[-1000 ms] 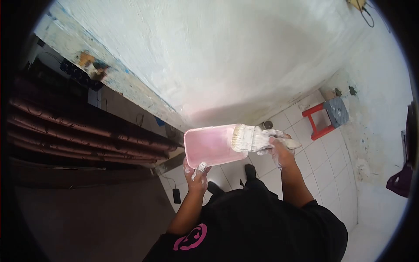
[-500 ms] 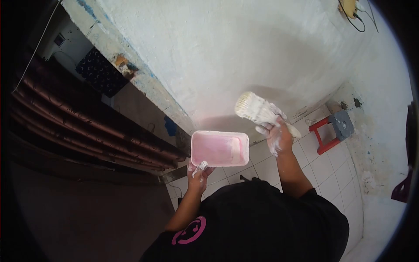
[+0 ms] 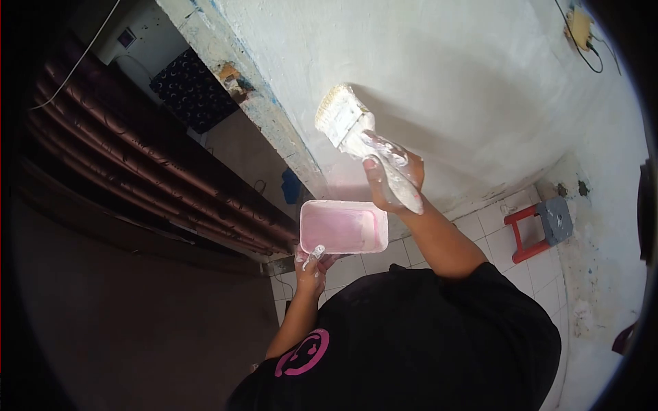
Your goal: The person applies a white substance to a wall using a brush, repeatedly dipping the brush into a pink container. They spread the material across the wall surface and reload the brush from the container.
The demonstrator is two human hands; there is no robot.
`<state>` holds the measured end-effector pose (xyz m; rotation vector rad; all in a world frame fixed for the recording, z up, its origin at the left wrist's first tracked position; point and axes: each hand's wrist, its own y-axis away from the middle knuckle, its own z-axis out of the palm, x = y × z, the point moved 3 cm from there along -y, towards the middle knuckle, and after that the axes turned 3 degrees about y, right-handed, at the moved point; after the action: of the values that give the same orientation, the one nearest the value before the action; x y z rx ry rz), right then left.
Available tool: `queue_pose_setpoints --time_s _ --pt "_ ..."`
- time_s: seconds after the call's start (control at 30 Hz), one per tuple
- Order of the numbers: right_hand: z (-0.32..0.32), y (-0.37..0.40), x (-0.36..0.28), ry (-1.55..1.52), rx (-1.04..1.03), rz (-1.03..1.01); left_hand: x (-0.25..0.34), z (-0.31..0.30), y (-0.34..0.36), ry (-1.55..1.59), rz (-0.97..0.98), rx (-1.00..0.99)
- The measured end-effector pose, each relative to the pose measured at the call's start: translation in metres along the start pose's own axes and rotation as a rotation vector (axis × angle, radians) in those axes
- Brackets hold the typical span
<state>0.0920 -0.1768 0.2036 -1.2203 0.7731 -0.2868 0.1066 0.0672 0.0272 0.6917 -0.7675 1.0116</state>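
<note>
My left hand (image 3: pixel 314 268), smeared with white paint, grips the near left edge of a pink rectangular tub (image 3: pixel 332 229), its thumb over the rim. The tub has a pinkish-white coating inside. In my right hand (image 3: pixel 396 175) is a wide, paint-covered brush (image 3: pixel 346 122), held by its handle. The bristles point up and left, close to the pale wall (image 3: pixel 439 89); whether they touch it I cannot tell. White paint covers part of the right fingers.
At left, a brown curtain (image 3: pixel 157 164) hangs beside the wall's rough edge (image 3: pixel 253 89). A red and grey stool (image 3: pixel 555 222) stands on the tiled floor (image 3: pixel 473 229) at right. Cables hang by a yellowish fixture (image 3: pixel 579 29) at top right.
My right hand has moved up and left with the brush, and its wrist has turned. The tub stays in my left hand, nearly in place. The camera view has shifted slightly.
</note>
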Motion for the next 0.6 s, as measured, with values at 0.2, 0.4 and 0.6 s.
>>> queue_pose_setpoints --time_s 0.2,0.4,0.6 --pt "0.001 0.087 0.038 0.101 -0.205 0.032 -0.002 -0.013 0.008 0.053 0.05 0.054" --pt "-0.002 0.016 0.021 0.038 -0.063 -0.121 0.003 -0.017 0.01 0.034 0.047 0.089" --pt "0.0 -0.081 0.0 0.034 0.01 -0.115 0.003 -0.015 0.003 0.035 0.109 0.056"
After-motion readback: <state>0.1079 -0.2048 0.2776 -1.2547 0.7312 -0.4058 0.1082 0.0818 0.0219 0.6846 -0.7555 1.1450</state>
